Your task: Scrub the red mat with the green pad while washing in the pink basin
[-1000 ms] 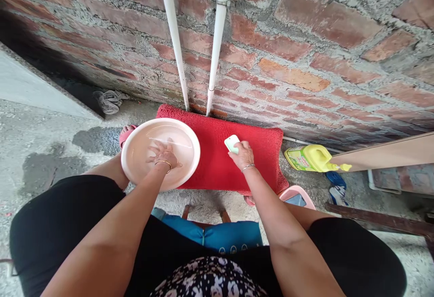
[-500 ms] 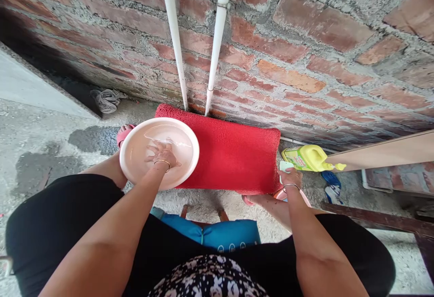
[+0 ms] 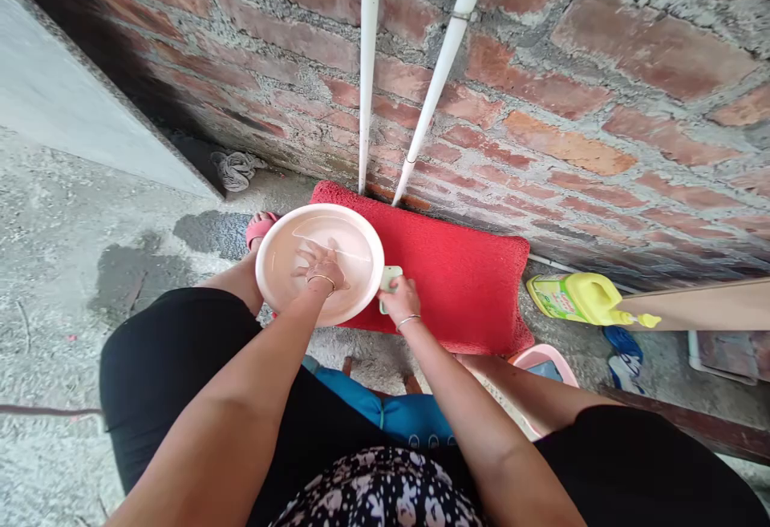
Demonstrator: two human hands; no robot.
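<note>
A pale pink round basin (image 3: 269, 286) with clear water in it rests toward the left end of a red textured mat or towel (image 3: 457, 286). My left hand (image 3: 325, 264) is in the basin's water, fingers spread and nothing seen in its grasp. Just right of the basin's rim, my right hand (image 3: 402, 300) grips a small flat pale green object (image 3: 391, 273) with rounded corners. My fingers hide part of it, so its kind cannot be made out.
A yellow jug with a pump top (image 3: 581, 298) lies by the mat's right end. Below it stands a pink container (image 3: 562, 362) with something dark inside. White pipes (image 3: 368, 70) run down the brick wall (image 3: 523, 94). A blue-and-white slipper (image 3: 626, 358) lies at right.
My right hand has carried the pale green object left from beside the yellow jug to the basin's rim. My left hand stays in the water. The view has shifted, so the scene sits further right.
</note>
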